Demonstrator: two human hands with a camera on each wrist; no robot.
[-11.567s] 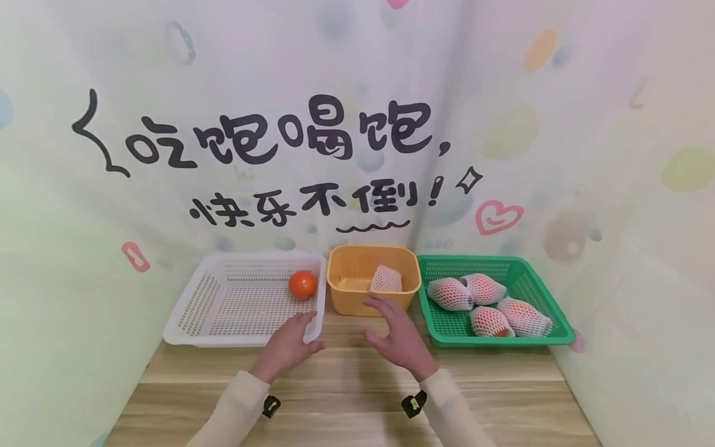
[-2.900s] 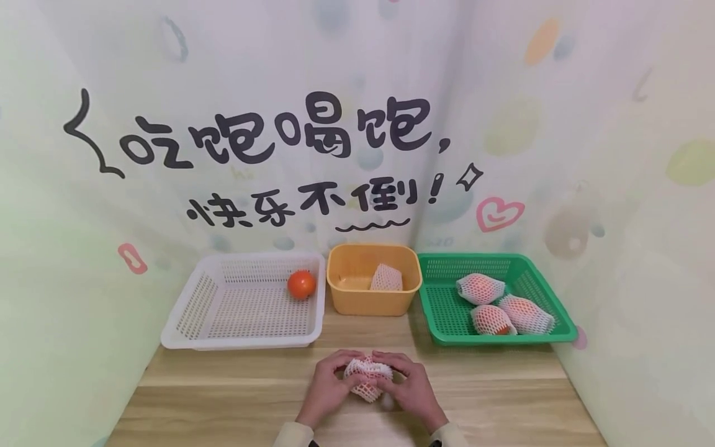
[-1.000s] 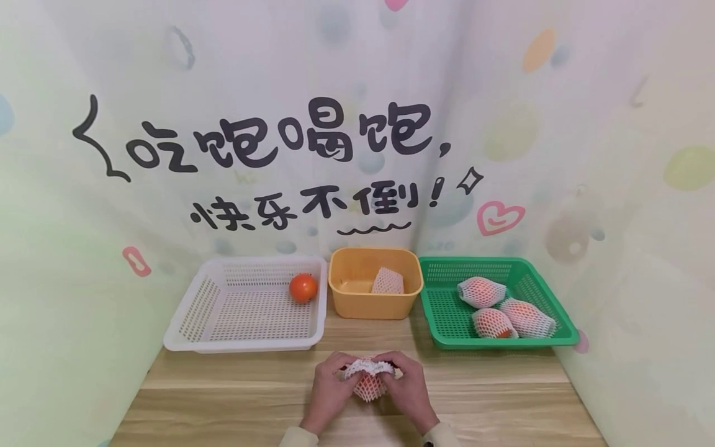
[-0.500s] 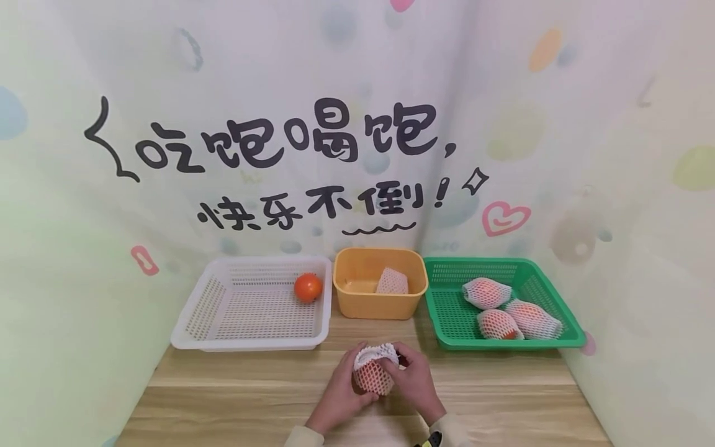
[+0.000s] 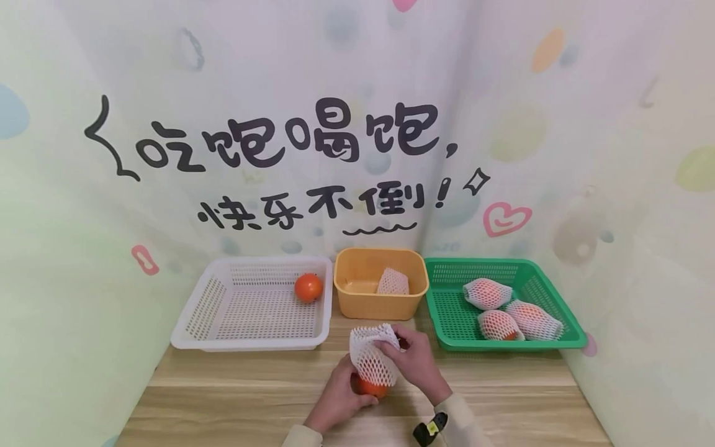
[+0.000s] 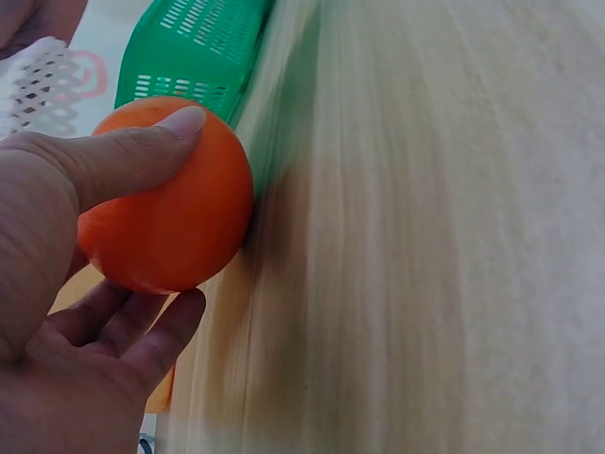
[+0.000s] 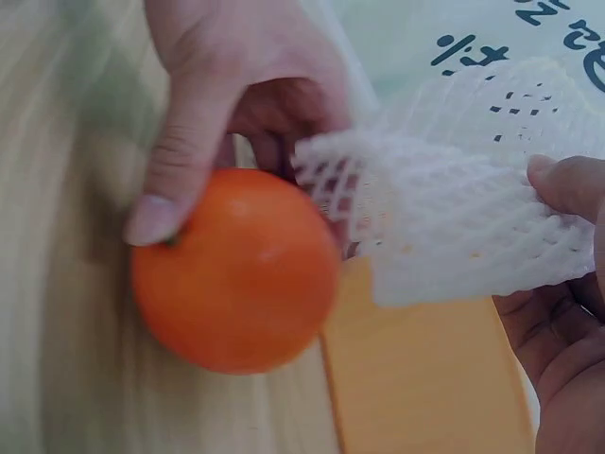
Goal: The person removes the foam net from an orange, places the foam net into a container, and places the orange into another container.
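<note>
I log one tomato (image 7: 236, 284) in front of the orange bin (image 5: 380, 306), the left hand (image 5: 337, 396) curled round it; one foam net (image 7: 454, 208), pinched in the right hand (image 5: 419, 363). I'd grip lightly and draw the net straight clear, untwisted.

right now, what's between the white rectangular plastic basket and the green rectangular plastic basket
In the head view, a yellow-orange plastic tub holding a white foam net stands between the white basket and the green basket.

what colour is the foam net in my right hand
The foam net is white, showing best in the right wrist view.
</note>
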